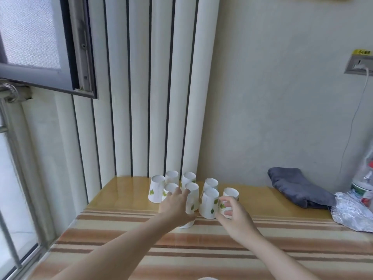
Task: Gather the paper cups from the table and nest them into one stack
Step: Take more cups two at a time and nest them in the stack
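Several white paper cups with green leaf prints stand upside down in a cluster on the table (pixel 125 190). In the middle is a taller nested stack of cups (pixel 192 196); my left hand (pixel 175 207) is wrapped around it from the left, with its fingertips at the stack's top. A single cup (pixel 210 203) stands just right of the stack. My right hand (pixel 235 217) curls its fingers and thumb around the rightmost cup (pixel 231 194). Loose cups remain at the left (pixel 156 188) and at the back (pixel 172 176).
A folded grey cloth (pixel 298 188) lies at the back right, with crumpled foil (pixel 351 213) and a plastic bottle (pixel 363 184) beside it. A ribbed white panel (pixel 161 98) and the wall rise right behind the cups. A window frame (pixel 12 178) runs along the left.
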